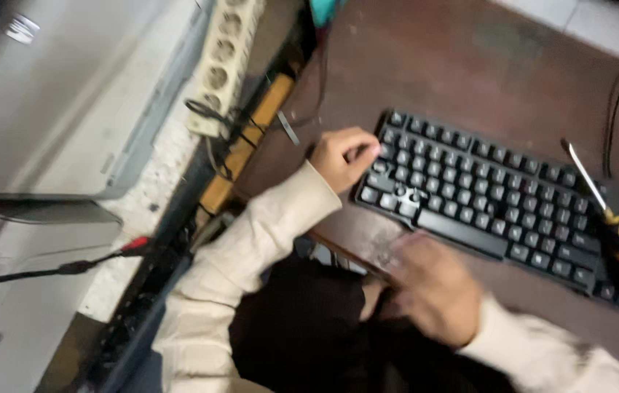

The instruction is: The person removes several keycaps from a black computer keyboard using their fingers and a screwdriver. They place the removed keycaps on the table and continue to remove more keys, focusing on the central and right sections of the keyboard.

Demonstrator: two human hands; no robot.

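A black keyboard (499, 200) lies at an angle on a dark brown desk (462, 65). My left hand (340, 158) rests at the keyboard's left end, with its fingers curled and pinched onto the keys near the upper left corner. My right hand (433, 287) is blurred and hovers palm down over the desk's front edge, just below the keyboard's space bar; nothing shows in it. A screwdriver (612, 225) with a yellow and black handle lies across the keyboard's right end. Both arms wear cream sleeves.
A white power strip (223, 62) with a black plug and cables sits left of the desk. Beside it lie a yellow bar (247, 142) and a grey case (62, 94). A red-tipped cable (84, 266) runs across the lower left. A dark cable (615, 102) curves behind the keyboard.
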